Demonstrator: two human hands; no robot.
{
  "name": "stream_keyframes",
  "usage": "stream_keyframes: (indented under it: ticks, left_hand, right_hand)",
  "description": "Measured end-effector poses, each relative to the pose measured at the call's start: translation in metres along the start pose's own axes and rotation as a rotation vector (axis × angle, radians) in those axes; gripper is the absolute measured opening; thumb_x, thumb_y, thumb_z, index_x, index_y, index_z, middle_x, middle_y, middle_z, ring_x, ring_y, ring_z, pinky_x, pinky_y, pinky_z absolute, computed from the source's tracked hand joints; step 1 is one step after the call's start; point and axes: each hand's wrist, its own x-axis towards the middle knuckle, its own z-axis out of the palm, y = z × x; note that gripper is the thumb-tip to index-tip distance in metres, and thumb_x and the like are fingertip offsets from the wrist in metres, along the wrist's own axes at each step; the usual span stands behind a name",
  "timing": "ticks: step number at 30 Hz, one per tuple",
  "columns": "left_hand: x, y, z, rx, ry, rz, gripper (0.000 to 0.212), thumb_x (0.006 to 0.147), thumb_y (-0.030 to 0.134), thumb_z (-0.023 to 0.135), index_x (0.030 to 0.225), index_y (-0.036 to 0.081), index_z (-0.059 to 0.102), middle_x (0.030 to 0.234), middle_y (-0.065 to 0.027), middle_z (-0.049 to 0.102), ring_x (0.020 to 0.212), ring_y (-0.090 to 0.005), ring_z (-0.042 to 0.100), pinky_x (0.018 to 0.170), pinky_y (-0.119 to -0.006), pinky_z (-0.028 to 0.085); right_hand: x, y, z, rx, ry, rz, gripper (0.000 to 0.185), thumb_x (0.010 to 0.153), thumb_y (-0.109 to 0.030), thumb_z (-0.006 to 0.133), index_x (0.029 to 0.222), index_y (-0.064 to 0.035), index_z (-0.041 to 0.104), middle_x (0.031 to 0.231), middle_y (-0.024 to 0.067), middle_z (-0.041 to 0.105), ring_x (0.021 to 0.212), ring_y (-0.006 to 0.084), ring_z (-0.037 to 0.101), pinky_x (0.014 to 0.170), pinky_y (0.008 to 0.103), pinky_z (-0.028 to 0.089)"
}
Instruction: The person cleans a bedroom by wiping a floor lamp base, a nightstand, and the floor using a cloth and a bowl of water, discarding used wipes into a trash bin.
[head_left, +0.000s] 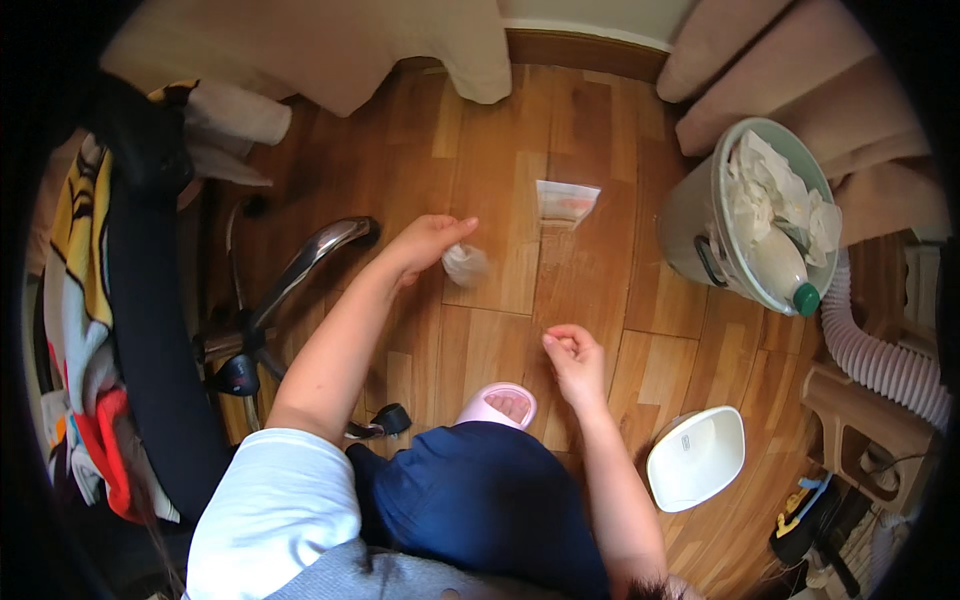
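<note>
My left hand (435, 244) is held out over the wood floor, and a crumpled whitish wad, perhaps tissue or thin plastic (464, 264), is at its fingers; the wad is blurred. Thumb and fingertips of my right hand (576, 364) are brought together over the floor; whether something small is pinched there, I cannot tell. Beyond both hands, a small flat packet or card (568, 202), white with a reddish part, lies on the floor. To the right stands a round waste bin (682, 232) filled with crumpled white paper and a clear plastic bottle with a green cap (780, 266).
A small white plastic basin (696, 459) lies right of my right arm. On the left are a chair's chrome legs (311, 259) and its cloth-draped seat. A ribbed hose (877, 360) runs behind the bin. Curtains (330, 52) hang at the far side.
</note>
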Motion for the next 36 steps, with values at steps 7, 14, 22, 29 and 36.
stream_keyframes:
  ticks: [7,14,22,29,36]
  left_hand:
    - [-0.026,0.022,0.055,-0.235,-0.441,0.054,0.025,0.077,0.026,0.062,0.086,0.007,0.048,0.086,-0.0036,0.054,0.079,-0.0119,0.053,0.069,-0.026,0.045]
    - [-0.006,0.003,0.041,-0.213,-0.268,-0.008,0.045,0.065,0.003,0.069,0.101,0.004,0.042,0.088,-0.0061,0.055,0.080,-0.0143,0.055,0.066,-0.025,0.045]
    - [0.022,-0.012,-0.006,0.889,0.781,0.396,0.075,0.068,0.019,0.068,0.126,-0.001,0.025,0.130,-0.0263,0.020,0.120,-0.0383,0.023,0.099,-0.044,0.022]
    - [0.111,-0.057,0.034,0.958,0.786,0.585,0.070,0.082,0.040,0.045,0.129,-0.004,0.018,0.135,-0.0239,0.013,0.127,-0.0378,0.006,0.102,-0.048,0.004]
    - [0.177,0.065,0.113,1.150,0.505,0.903,0.072,0.080,0.047,0.045,0.129,0.000,0.022,0.135,-0.0200,0.019,0.127,-0.0341,0.012,0.103,-0.042,0.007]
  right_hand:
    - [0.010,-0.022,0.007,0.106,0.043,-0.234,0.052,0.074,-0.009,0.064,0.119,-0.0030,0.038,0.117,0.0115,0.038,0.095,0.0123,0.045,0.075,0.0230,0.043]
    - [-0.002,-0.012,-0.003,0.207,-0.013,0.020,0.021,0.074,-0.008,0.063,0.084,-0.0070,0.044,0.069,0.0037,0.052,0.052,0.0072,0.048,0.042,0.0190,0.038]
    - [0.003,0.011,0.067,-0.362,-0.064,-0.263,0.056,0.071,-0.005,0.059,0.119,-0.0004,0.030,0.110,0.0219,0.043,0.087,0.0279,0.055,0.074,0.0357,0.045]
    - [-0.025,0.052,0.005,-0.386,-0.029,-0.069,0.040,0.073,-0.006,0.056,0.109,0.0017,0.041,0.104,0.0189,0.048,0.080,0.0260,0.055,0.073,0.0337,0.045]
    - [-0.039,0.065,-0.028,-0.327,0.065,0.039,0.032,0.074,-0.004,0.054,0.104,0.0028,0.046,0.096,0.0167,0.052,0.076,0.0225,0.056,0.068,0.0299,0.046]
